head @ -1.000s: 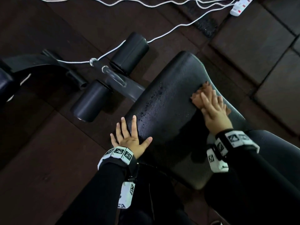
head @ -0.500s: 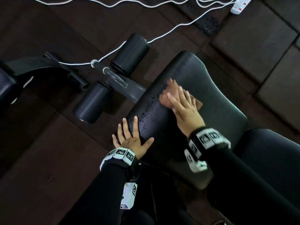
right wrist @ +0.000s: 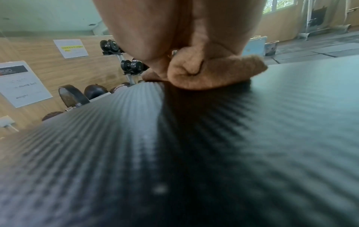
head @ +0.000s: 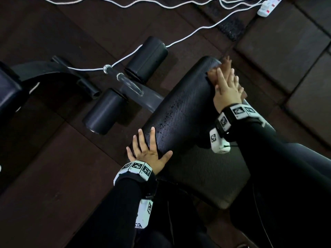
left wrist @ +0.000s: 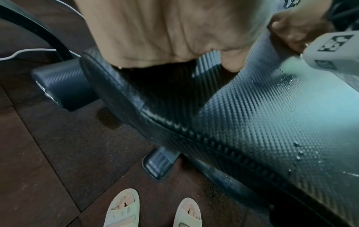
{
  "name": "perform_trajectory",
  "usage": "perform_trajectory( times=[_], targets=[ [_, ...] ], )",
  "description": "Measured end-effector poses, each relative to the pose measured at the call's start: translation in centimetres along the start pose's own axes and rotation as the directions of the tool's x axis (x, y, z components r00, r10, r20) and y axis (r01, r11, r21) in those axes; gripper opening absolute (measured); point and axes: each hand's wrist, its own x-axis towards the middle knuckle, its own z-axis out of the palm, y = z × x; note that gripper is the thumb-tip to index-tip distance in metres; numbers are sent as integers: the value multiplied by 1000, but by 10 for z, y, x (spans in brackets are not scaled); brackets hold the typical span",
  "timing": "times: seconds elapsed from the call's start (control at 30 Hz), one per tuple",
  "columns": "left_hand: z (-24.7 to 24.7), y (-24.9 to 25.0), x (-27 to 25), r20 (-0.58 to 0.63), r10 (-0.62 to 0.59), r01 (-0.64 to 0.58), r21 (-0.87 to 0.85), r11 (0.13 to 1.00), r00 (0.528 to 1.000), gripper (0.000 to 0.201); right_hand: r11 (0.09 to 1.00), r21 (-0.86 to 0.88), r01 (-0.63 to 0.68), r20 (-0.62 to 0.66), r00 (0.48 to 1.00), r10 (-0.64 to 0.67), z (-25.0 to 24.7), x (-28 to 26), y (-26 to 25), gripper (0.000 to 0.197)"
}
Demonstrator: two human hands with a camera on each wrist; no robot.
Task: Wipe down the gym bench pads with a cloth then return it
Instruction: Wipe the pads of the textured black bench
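The black textured bench pad (head: 182,113) runs diagonally through the head view, with water droplets (head: 166,119) along its left side. My right hand (head: 226,85) lies flat, fingers straight, and presses a tan cloth (head: 211,74) onto the pad's far right corner. In the right wrist view the cloth (right wrist: 213,73) is bunched under the hand on the pad (right wrist: 174,153). My left hand (head: 146,149) rests flat on the pad's near left edge with fingers spread and holds nothing. The left wrist view shows that palm (left wrist: 165,30) on the pad (left wrist: 262,115).
Two black foam rollers (head: 148,56) (head: 105,111) on a steel bar sit left of the pad. A white cable (head: 188,36) and a power strip (head: 268,4) lie on the dark floor tiles. My sandalled feet (left wrist: 124,210) stand beside the bench. Dumbbells (right wrist: 130,64) line the far wall.
My right hand slid the cloth from the pad's right edge to its middle, then up to the far right corner. The left hand has stayed in place.
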Motion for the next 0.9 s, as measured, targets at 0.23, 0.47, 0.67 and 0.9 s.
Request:
perform_trajectory(
  times=[0.23, 0.47, 0.67, 0.9],
  targets=[
    [-2, -1, 1, 21, 6, -6, 8, 1000, 1000, 97, 966, -8, 260, 21, 965, -260, 24, -53, -8, 59],
    [-2, -2, -2, 16, 31, -31, -19, 999, 999, 95, 970, 6, 244, 63, 968, -244, 36, -157, 42, 64],
    [-2, -4, -7, -69, 82, -89, -99, 991, 994, 82, 992, 5, 130, 146, 981, -129, 30, -147, 32, 58],
    [-7, -51, -16, -308, 256, -360, -352, 864, 916, 55, 980, 9, 201, 134, 970, -201, 43, -112, -28, 63]
  ],
)
